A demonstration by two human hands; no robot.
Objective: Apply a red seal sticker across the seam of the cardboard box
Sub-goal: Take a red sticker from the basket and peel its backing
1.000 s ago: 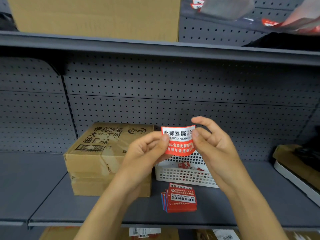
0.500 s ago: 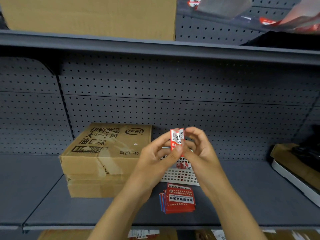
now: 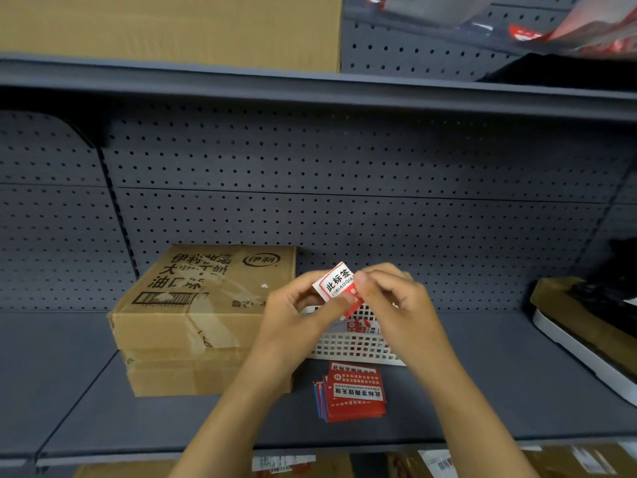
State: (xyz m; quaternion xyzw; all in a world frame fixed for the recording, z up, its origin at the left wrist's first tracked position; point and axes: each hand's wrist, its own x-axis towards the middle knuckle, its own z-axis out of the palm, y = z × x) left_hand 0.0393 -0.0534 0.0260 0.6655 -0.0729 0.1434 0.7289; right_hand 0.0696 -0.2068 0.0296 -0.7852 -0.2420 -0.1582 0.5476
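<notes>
A red and white seal sticker (image 3: 339, 283) is pinched between both hands in mid-air, above the shelf. My left hand (image 3: 296, 320) holds its lower left side, my right hand (image 3: 396, 298) grips its right edge with thumb and fingers. The sticker is tilted and bent, its right part hidden by my fingers. Two stacked cardboard boxes (image 3: 203, 305) sit on the grey shelf to the left of my hands; the top one has taped seams and printed characters. A stack of red seal stickers (image 3: 353, 395) lies on the shelf below my hands.
A white perforated plastic basket (image 3: 348, 346) stands behind the sticker stack, partly hidden by my hands. A flat board with a dark object (image 3: 586, 319) lies at the right end of the shelf. Above is another shelf (image 3: 310, 84) carrying a large cardboard box (image 3: 172, 25).
The sticker went from flat and facing me, to edge-on between close fingertips, to tilted with its white top strip showing. Both hands drew closer together and dropped slightly.
</notes>
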